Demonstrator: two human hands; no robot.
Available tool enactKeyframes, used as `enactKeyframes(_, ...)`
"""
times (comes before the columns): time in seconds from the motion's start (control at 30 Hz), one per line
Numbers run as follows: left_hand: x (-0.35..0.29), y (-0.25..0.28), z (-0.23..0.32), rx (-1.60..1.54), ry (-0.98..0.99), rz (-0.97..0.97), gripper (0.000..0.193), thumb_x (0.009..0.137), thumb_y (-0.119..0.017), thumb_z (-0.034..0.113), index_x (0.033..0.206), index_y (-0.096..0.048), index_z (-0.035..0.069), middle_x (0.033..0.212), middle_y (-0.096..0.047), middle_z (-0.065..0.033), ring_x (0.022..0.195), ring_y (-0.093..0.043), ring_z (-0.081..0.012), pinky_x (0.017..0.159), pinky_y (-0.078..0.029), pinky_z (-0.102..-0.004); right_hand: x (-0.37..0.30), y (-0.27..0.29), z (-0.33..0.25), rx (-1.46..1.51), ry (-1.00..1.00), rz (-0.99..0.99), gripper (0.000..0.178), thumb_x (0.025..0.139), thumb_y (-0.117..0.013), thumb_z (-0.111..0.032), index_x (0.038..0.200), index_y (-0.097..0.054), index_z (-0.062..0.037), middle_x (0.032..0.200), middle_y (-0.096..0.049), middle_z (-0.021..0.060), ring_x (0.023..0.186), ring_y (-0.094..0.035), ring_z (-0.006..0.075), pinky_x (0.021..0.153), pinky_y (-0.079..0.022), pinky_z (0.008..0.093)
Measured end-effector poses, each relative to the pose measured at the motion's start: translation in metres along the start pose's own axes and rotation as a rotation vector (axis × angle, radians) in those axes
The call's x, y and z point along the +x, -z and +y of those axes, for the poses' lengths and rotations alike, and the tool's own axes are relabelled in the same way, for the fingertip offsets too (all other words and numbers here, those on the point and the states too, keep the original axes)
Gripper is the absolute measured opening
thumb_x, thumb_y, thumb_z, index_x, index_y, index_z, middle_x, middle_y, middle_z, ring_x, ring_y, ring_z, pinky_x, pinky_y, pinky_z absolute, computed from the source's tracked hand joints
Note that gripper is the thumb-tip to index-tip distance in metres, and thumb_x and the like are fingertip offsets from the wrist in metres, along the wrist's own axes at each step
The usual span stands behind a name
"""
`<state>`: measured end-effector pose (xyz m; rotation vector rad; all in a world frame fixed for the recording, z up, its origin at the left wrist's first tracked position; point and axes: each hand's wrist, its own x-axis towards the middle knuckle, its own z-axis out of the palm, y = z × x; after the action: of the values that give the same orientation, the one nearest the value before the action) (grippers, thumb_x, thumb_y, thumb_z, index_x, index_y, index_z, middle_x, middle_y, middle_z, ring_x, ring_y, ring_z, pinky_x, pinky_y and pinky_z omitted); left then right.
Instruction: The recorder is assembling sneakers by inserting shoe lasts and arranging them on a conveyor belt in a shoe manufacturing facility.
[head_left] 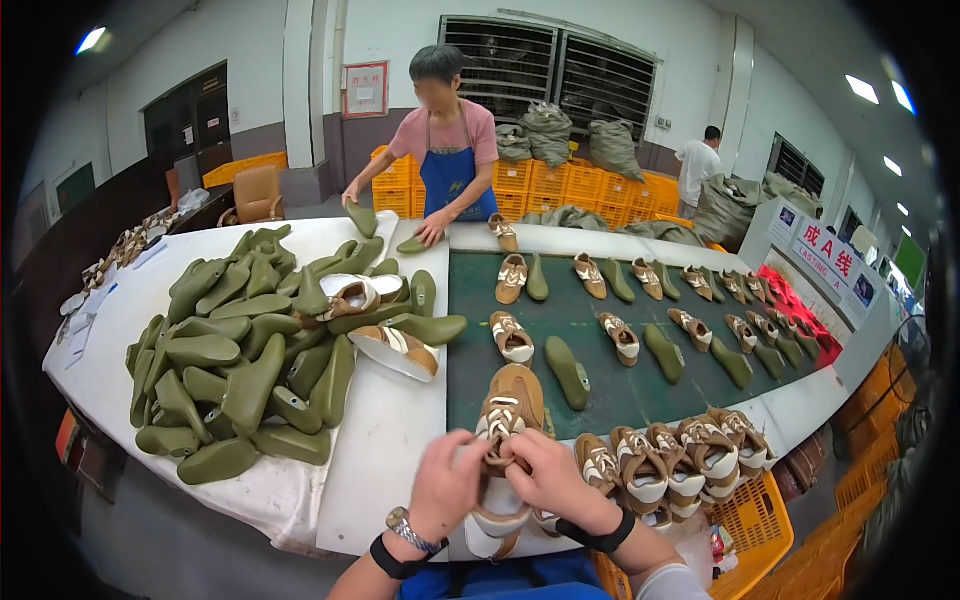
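Observation:
Close in front of me a brown and white sneaker (515,388) lies with its toe pointing away, partly hidden by my hands. My left hand (445,487) is closed in a pinch at the left side of its laces (500,424). On the opposite side, my right hand (553,474) also pinches at the laces, with thumb and fingers together near the tongue. Below my wrists, the white and brown heel of a shoe (497,520) shows between them. Several more sneakers (640,462) stand in a tight row right of my right hand.
Green shoe lasts (240,340) are heaped on the white-covered table (290,500) at left, with loose sneakers (395,350) on the pile's edge. Pairs of sneakers and lasts line the green belt (480,290). Across the table a co-worker (450,150) handles lasts. A yellow crate (755,530) stands lower right.

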<state>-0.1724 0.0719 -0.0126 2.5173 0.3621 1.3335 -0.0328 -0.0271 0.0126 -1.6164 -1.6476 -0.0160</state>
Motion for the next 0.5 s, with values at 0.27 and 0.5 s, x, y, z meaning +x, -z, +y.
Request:
enactKeyframes(0.27,0.022,0.019,0.019,-0.02,0.107,-0.056,0.025,0.067,-0.06,-0.001,0.092,-0.061,0.005,0.1,-0.055,-0.0111,0.085,-0.057,-0.0282,0.071,-0.049,-0.0355,0.004,0.01,-0.015,0.095,-0.041,0.067,0.024,0.072,-0.062,-0.001,0.095,-0.057,-0.005,0.079,-0.055,0.0107,0.07,-0.059,0.0282,0.06,-0.048,0.0347)
enactKeyframes(0.5,0.033,0.022,0.029,-0.285,0.074,-0.098,0.008,0.066,-0.064,0.002,0.072,-0.059,0.003,0.091,-0.054,-0.0117,0.091,-0.049,-0.0311,0.082,-0.041,-0.0377,0.008,0.022,-0.017,0.063,0.037,0.062,0.037,0.071,-0.065,-0.001,0.106,-0.055,-0.0056,0.084,-0.056,0.0125,0.074,-0.059,0.0291,0.062,-0.048,0.0353)
